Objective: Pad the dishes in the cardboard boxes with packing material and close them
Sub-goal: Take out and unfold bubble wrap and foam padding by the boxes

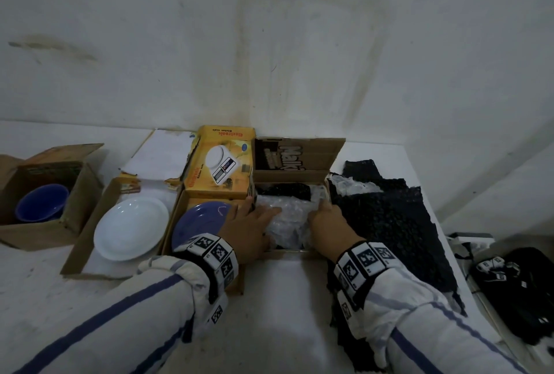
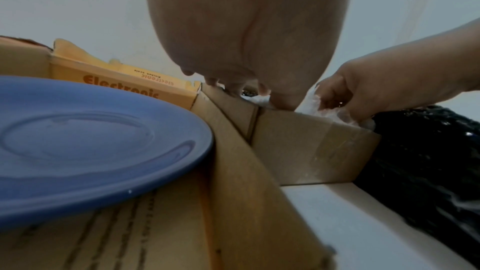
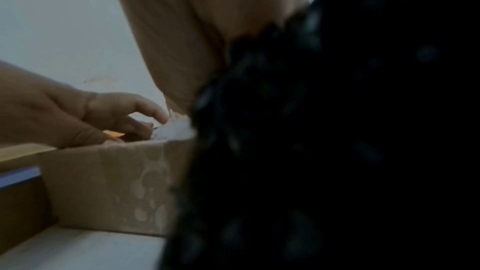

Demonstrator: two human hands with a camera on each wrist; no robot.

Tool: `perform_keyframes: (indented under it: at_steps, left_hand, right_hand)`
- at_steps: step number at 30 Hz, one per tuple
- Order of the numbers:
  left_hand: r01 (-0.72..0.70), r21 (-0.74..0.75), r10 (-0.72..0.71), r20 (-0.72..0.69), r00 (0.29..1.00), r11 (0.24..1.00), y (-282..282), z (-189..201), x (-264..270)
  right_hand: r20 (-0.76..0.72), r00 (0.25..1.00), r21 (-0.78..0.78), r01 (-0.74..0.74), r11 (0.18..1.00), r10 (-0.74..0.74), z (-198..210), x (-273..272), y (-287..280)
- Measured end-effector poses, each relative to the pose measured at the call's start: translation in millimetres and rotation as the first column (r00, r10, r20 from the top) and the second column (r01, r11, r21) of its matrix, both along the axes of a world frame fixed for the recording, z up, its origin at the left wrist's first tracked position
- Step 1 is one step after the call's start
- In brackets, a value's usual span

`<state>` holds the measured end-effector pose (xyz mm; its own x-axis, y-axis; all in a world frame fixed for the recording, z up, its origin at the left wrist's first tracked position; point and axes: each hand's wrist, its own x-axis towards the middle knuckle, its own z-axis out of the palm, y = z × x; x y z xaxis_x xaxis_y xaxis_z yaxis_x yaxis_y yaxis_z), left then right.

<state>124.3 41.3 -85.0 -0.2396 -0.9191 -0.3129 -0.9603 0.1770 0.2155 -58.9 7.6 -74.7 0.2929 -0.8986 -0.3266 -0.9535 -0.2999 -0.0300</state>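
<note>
While both hands work inside the rightmost cardboard box (image 1: 299, 176), the left hand (image 1: 250, 231) lies over the clear bubble wrap (image 1: 284, 221) with fingers extended and pressing it down, and the right hand (image 1: 328, 224) has its fingers curled into the wrap at the box's right wall, as the left wrist view shows (the dish underneath is hidden, so I cannot tell how well it is covered). Pressing too hard or unevenly could, I judge, shift or crack the dish below, or leave a corner bare; the wrap might also spring back up and stop the flaps closing. Room is tight on the left, where the yellow scale box (image 1: 221, 164) holding the blue plate (image 1: 201, 224) touches this one, and a careless elbow could knock that plate. To the right, black packing sheet (image 1: 389, 218) drapes over the bench (image 1: 284, 298) edge, near the right sleeve, which could drag it off. Open bench lies toward the person.
</note>
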Motion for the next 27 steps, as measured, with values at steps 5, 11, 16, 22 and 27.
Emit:
perform_keyframes:
  at_steps: [5,11,16,22,27]
  left_hand:
    - [0.066,0.040,-0.071,0.165,0.984,0.997,2,-1,-2]
    - [0.049,0.046,-0.055,0.141,0.988,0.998,0,2,-4]
    - [-0.014,-0.025,0.014,0.005,1.000,1.000,-1,11,0]
    - [0.019,-0.170,-0.030,-0.060,0.998,0.985,3,8,-3]
    - [0.133,0.011,-0.133,0.029,0.991,0.991,4,-1,-9]
  right_hand:
    - [-0.018,1.000,0.008,-0.003,1.000,0.003,8,-13,1]
    - [0.113,0.988,0.105,0.098,0.990,-0.109,25,-14,-6]
    - [0.647,0.506,0.338,0.481,0.809,-0.571,49,-22,-23]
    - [0.256,0.927,0.356,0.172,0.919,-0.273,45,-19,-8]
    - [0.044,0.999,0.102,-0.032,0.994,0.027,15,0,6]
